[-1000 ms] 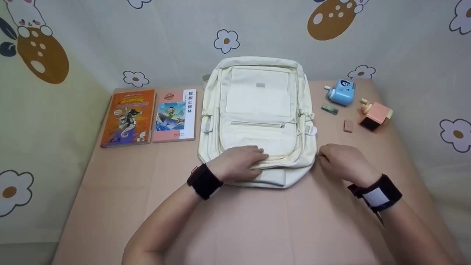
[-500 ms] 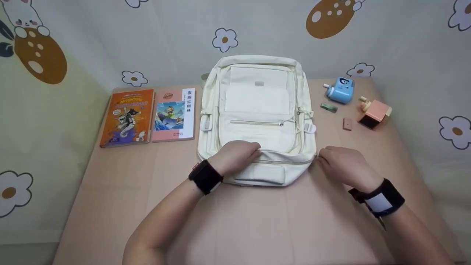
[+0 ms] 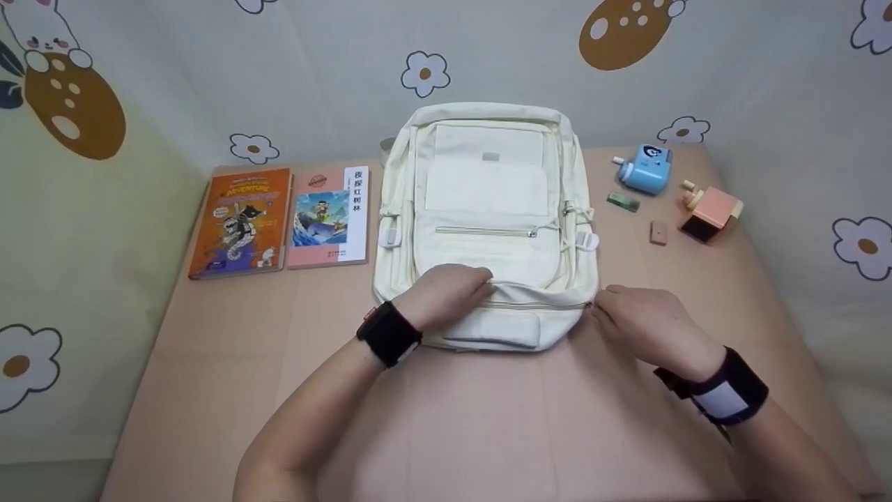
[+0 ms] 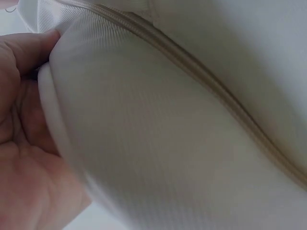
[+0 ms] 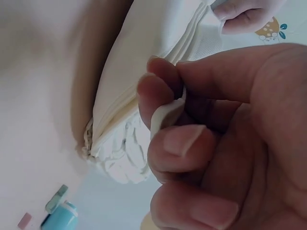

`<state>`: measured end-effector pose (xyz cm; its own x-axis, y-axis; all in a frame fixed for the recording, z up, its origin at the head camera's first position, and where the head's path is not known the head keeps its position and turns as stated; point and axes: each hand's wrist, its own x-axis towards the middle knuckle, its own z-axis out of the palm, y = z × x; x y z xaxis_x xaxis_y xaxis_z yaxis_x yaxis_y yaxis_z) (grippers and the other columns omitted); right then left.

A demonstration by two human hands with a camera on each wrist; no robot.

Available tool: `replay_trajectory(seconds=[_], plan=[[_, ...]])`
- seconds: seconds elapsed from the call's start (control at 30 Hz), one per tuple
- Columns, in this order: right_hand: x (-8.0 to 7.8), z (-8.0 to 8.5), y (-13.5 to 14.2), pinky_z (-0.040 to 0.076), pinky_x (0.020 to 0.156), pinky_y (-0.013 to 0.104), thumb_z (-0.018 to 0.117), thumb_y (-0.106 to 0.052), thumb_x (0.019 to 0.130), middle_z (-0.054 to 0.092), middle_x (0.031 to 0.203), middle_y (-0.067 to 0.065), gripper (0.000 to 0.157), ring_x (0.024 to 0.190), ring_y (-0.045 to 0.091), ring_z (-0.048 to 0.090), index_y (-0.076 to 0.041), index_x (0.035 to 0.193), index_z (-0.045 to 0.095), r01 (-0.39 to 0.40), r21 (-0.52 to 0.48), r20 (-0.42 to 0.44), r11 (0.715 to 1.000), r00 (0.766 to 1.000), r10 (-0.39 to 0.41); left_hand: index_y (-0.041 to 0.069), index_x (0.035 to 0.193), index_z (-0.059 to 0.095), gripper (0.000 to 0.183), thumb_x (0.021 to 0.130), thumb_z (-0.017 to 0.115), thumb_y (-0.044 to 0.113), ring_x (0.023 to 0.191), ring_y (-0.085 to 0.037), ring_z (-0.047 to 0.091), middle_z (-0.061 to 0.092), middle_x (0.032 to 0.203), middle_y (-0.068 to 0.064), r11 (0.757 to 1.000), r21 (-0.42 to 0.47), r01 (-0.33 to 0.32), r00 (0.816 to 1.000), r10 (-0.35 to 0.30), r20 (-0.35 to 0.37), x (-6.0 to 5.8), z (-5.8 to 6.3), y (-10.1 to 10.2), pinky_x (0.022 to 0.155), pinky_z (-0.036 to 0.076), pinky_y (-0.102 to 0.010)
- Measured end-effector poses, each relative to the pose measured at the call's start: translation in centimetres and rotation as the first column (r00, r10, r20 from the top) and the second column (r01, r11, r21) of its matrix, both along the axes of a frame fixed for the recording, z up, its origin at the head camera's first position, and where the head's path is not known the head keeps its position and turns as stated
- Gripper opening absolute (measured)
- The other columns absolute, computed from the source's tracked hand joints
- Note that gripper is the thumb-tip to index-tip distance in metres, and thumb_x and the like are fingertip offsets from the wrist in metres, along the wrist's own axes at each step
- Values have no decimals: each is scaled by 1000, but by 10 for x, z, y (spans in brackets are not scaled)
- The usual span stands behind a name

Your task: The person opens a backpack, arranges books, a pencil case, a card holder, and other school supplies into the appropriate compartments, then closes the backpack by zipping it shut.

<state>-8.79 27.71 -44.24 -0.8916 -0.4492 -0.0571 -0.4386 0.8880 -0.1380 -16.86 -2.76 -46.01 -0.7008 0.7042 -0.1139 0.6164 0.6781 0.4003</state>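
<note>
A cream backpack (image 3: pixel 488 185) lies front side up at the middle of the table. My left hand (image 3: pixel 449 298) pinches a fold of its lower front fabric, just above a long zipper (image 3: pixel 533 305). In the left wrist view, the thumb and fingers hold the fabric edge (image 4: pixel 55 110), and a zipper line curves across the cloth. At the bag's lower right corner, my right hand (image 3: pixel 648 324) pinches a small cream zipper pull (image 5: pixel 165 115) between thumb and fingers. The fingers partly hide that pull in the right wrist view.
Left of the bag lie an orange book (image 3: pixel 240 223) and a pink-and-white book (image 3: pixel 329 216). On the right are a blue crank pencil sharpener (image 3: pixel 648 169), a pink-and-black one (image 3: pixel 712 215), a small green block (image 3: pixel 623 202) and a pinkish eraser (image 3: pixel 658 233).
My left hand has gone from spread fingers on the bag to pinching its fabric, and the lower zipper now shows. My right hand has moved slightly left and toward the front edge.
</note>
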Motion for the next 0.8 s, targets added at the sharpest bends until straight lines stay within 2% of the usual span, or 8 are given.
replay_trajectory(seconds=[0.2,0.3,0.53,0.7,0.8], plan=[[2,1,-9,39,53,32,60,-17,101,39,66,-4,21,59,15,41,-13,81,56,-19,-25,-9,1000,1000,19,15,87,53,28,110,47,31,66,-19,51,46,69,3,1000,8,-5,1000,5,9,0,0,-1,66,47,-38],[4,0,-12,40,52,32,60,-14,100,39,66,-4,22,59,15,41,-13,80,54,-29,-33,-40,999,999,28,15,86,53,29,110,48,31,66,-19,50,44,68,3,1000,19,-7,1000,7,17,1,-1,-1,66,46,-37],[2,-4,-14,37,51,31,63,-14,95,40,65,-4,24,57,15,40,-15,74,52,-11,-63,-78,998,997,6,15,87,55,27,109,50,32,68,-17,52,45,69,4,999,52,10,999,-12,42,1,0,-5,68,47,-36],[0,-6,-11,37,50,31,64,-14,95,42,66,-4,23,57,14,41,-15,75,53,7,-77,-76,997,997,-13,16,103,67,16,105,55,26,82,-15,59,63,87,4,994,94,52,997,-57,47,3,-2,-15,81,50,-35],[-1,-7,-9,36,51,31,65,-16,96,43,67,-4,24,57,13,41,-16,75,54,25,-84,-59,996,998,-30,15,113,70,19,99,59,19,88,-13,61,68,100,4,989,125,75,996,-81,39,5,-3,-26,86,52,-35]])
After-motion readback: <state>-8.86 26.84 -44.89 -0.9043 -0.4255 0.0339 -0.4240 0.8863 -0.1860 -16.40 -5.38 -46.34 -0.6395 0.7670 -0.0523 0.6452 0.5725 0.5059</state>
